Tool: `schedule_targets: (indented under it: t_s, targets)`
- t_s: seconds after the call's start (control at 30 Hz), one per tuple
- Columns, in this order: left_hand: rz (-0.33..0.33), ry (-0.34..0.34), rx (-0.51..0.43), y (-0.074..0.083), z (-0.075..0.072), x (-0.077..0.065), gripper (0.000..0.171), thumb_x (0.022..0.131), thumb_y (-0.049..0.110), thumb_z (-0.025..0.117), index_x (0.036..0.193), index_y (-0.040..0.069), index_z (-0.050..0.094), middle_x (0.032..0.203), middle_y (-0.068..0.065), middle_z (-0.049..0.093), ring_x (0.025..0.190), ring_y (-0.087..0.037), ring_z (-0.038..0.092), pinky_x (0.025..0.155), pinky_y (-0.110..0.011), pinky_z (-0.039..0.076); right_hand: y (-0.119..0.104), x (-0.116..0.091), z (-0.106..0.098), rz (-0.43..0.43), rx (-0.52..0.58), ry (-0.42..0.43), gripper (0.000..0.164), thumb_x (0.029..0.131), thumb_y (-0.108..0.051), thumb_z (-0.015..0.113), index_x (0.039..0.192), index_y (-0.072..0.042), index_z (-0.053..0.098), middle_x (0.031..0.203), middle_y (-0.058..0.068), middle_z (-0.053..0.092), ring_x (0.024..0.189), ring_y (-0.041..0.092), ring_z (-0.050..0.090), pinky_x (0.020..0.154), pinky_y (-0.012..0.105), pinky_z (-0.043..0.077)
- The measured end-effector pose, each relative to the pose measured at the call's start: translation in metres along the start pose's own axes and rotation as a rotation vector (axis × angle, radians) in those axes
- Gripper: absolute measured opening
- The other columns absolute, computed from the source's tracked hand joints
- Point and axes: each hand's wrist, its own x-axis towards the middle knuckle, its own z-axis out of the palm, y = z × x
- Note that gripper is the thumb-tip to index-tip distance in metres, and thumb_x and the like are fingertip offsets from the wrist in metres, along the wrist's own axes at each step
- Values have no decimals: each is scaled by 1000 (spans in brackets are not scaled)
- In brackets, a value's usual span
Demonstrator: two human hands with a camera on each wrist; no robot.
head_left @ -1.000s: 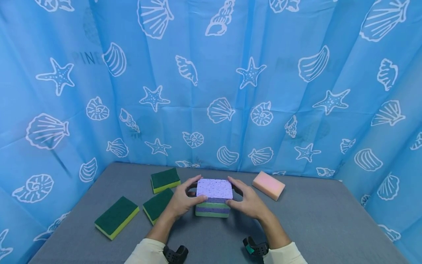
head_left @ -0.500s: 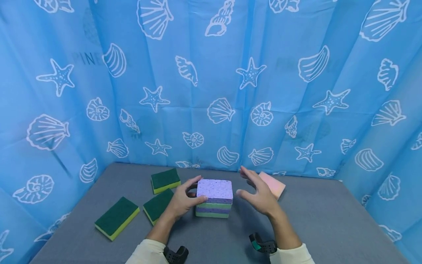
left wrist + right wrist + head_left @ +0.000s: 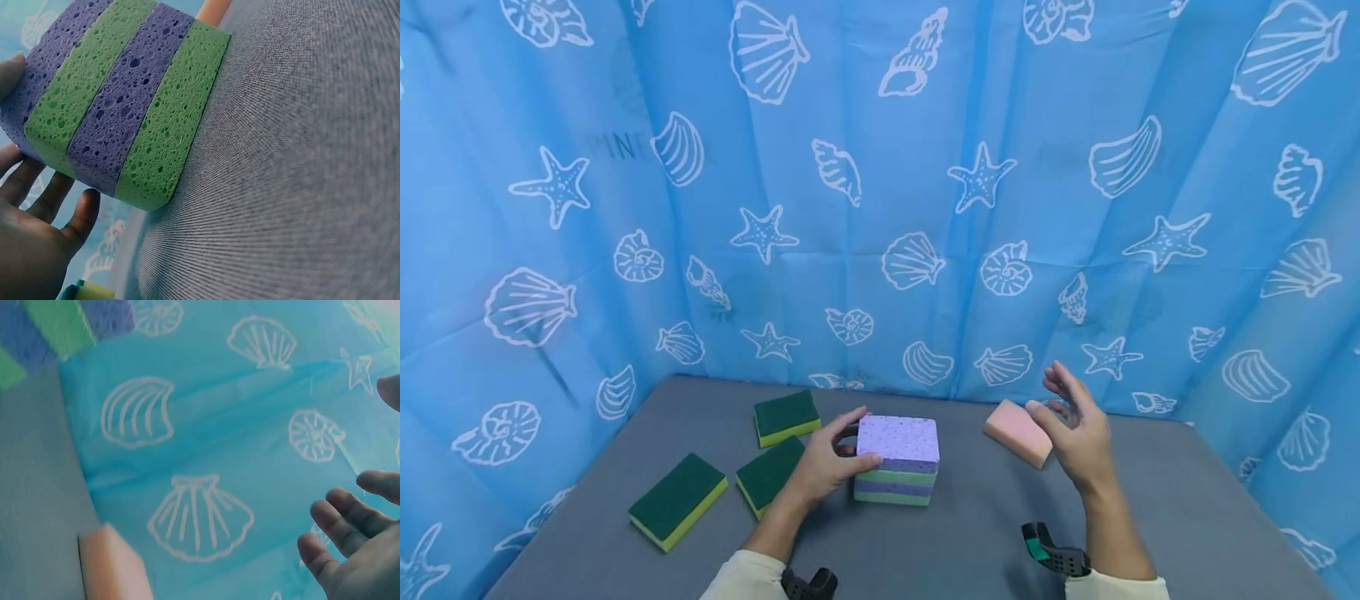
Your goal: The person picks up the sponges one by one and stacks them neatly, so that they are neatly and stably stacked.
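Upright purple-green sponge stack (image 3: pixel 898 460)

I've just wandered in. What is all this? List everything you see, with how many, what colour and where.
Cloth-covered table: 1, grey, under the sponges.
Shell-and-starfish-print curtain: blue with white, behind and beside the table.
Stack of rectangular porous sponges: 4 sponges, purple and green alternating, purple on top, mid-table.
Two-tone block sponges: 3, dark green over yellow, left side of the table.
Plain block sponge: 1, pink-peach, right of the stack.
Wrist devices: 2, black, the right one with a green patch, at the wrists.
Sleeves: 2, cream, bottom edge.
Left hand: 1, holding the stack's left end.
Right hand: 1, beside the pink-peach sponge, holding nothing.
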Motion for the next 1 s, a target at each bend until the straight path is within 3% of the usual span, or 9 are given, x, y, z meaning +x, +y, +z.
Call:
schedule_targets:
  t_s: [0.13,0.23,0.33,0.47,0.6,0.83,1.0]
  targets:
    - [4,-3,-9,0,1,1,72,82,15,79,144,7,45,138,-14,48,119,-31,47,94,-48,43,11,1,-11,73,-86,58,68,91,-6,66,150,-2,32,141,20,40,127,33,38,94,24,35]
    - [5,-3,-24,0,2,1,72,81,12,78,144,4,43,138,-15,48,120,-32,46,94,-50,42,22,1,-16,139,-139,89,71,91,-13,67,151,-3,30,142,21,37,130,36,36,98,36,34]
    - [0,-2,-21,1,2,1,73,81,12,78,145,5,43,138,-15,48,120,-31,46,94,-49,42,33,1,-19,187,-154,120,73,91,-17,67,151,-4,28,143,22,36,131,37,34,100,48,31]
    - [-16,-1,-7,3,2,1,72,81,13,78,145,7,44,138,-14,47,121,-31,46,96,-50,41,45,1,-21,230,-159,135,75,90,-22,68,152,-3,28,144,23,34,132,38,32,102,55,29]
    - [-37,-3,-4,9,2,0,72,82,9,77,145,5,43,139,-17,46,123,-35,43,98,-54,38,54,0,-22,306,-170,74,82,92,-29,66,153,-2,19,149,26,26,136,41,25,104,58,25]
    - [-27,-27,4,39,1,-7,69,84,6,74,143,-3,41,138,-24,45,122,-41,43,98,-58,36,78,-6,-20,510,-285,-107,98,91,-48,62,155,-6,1,156,25,10,141,42,13,106,62,18]
    - [-22,-25,2,41,1,-9,69,83,6,74,143,-3,41,138,-24,45,122,-41,43,97,-58,37,93,-11,-16,559,-322,-174,102,90,-52,61,154,-4,-3,155,29,9,140,45,12,106,62,16]
